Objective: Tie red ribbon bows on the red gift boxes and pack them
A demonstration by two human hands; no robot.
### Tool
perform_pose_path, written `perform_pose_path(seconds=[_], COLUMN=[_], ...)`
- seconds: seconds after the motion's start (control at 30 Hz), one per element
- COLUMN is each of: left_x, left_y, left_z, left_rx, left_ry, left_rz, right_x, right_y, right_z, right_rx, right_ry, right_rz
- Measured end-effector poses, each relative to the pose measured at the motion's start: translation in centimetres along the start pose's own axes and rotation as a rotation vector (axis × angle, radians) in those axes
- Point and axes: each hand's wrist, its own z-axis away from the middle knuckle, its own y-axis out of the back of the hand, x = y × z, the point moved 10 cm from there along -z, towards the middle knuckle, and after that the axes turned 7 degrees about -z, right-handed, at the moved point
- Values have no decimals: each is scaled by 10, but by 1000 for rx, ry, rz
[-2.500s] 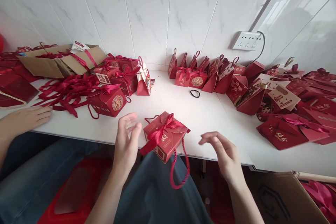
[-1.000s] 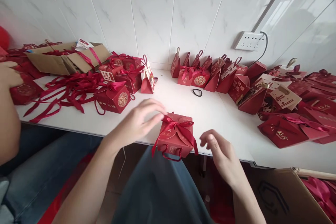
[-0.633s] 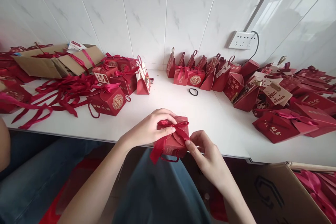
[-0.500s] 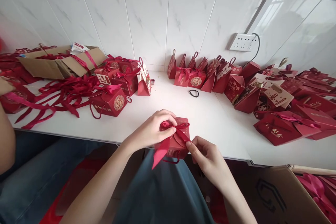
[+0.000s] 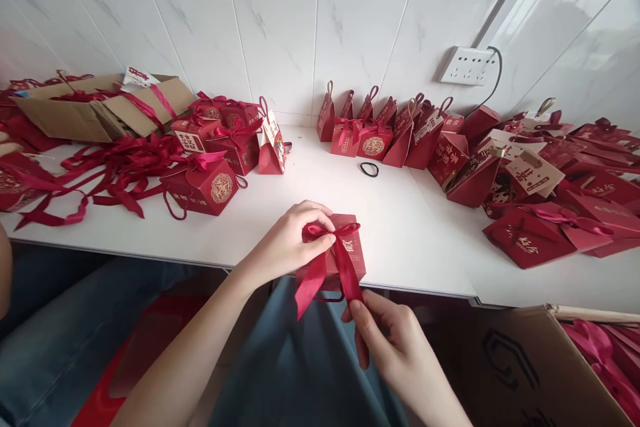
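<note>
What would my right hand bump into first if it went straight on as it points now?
Past the ribbon tail it pinches, your right hand would probably meet the near side of the red box, though its height is hard to judge.

My left hand (image 5: 295, 240) and right hand (image 5: 387, 327) are bare, also the forearms; plain dark blue-green cloth (image 5: 295, 360) covers my lap in soft folds.

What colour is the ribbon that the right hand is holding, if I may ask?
The ribbon is deep red, best seen in the head view.
</note>
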Motion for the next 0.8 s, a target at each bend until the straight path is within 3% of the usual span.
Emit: perform_pose_path(seconds=[0.13,0.2,0.3,0.37,0.47,0.57,0.7,0.8], left_x=[0,1,1,1,0,0,-1,-3], left_y=[1,2,2,2,1,1,0,-1], left_z=[0,0,-1,-2,-1,0,0,-1], left_rx=[9,9,10,7,13,18,12,4], left_ry=[-5,-9,-11,-12,-20,-36,-47,-32], left_rz=[10,13,10,15,31,47,61,73], right_x=[9,-2,-61,-93,-99,-92,-93,-98], right_y=[-2,4,17,9,-11,-17,-4,-4], right_z=[16,21,33,47,32,13,22,31], right_rx=[-205,-171,196,466,663,658,664,530], right_ry=[-15,76,553,877,961,982,1149,1259], right_rz=[197,326,483,626,743,657,541,602])
